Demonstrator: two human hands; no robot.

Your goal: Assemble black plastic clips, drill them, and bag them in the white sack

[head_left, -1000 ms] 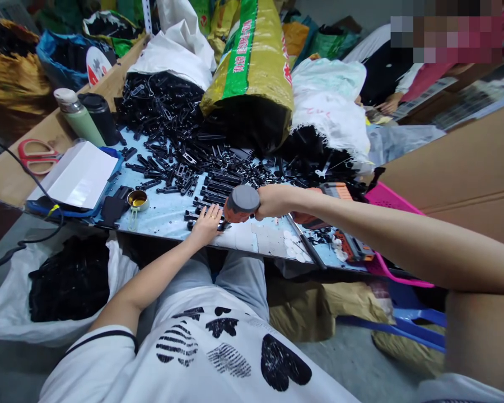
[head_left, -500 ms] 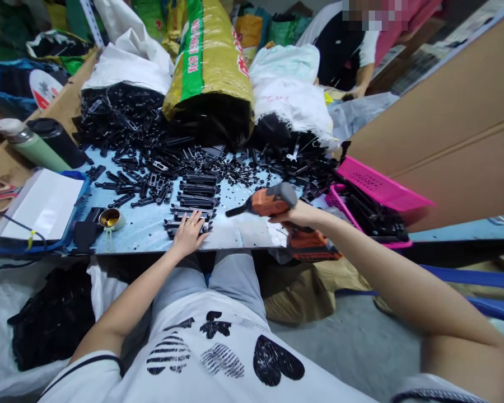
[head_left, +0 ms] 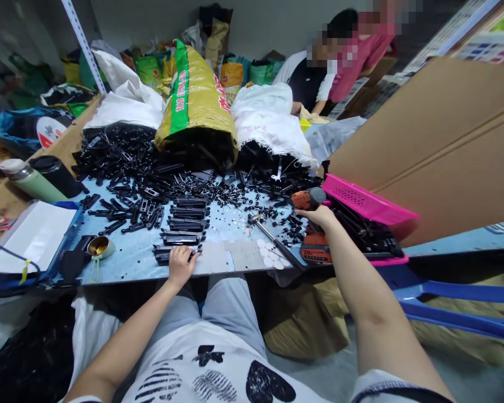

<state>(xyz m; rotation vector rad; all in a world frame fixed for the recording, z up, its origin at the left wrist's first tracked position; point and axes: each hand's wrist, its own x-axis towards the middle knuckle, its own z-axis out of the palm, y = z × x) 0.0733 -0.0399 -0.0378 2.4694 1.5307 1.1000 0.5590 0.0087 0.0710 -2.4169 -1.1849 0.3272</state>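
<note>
Ribbed black plastic strips (head_left: pixel 183 221) lie in a neat stack of rows on the pale blue, speckled table (head_left: pixel 130 263). The left hand (head_left: pixel 180 266) rests flat and loose-fingered on the nearest one, at the table's front edge. The right hand (head_left: pixel 320 215) is wrapped round the handle of a chunky orange-and-black cordless drill (head_left: pixel 307 198), upright on its blocky battery base just beside a glossy pink slotted basket (head_left: pixel 361 198).
</note>
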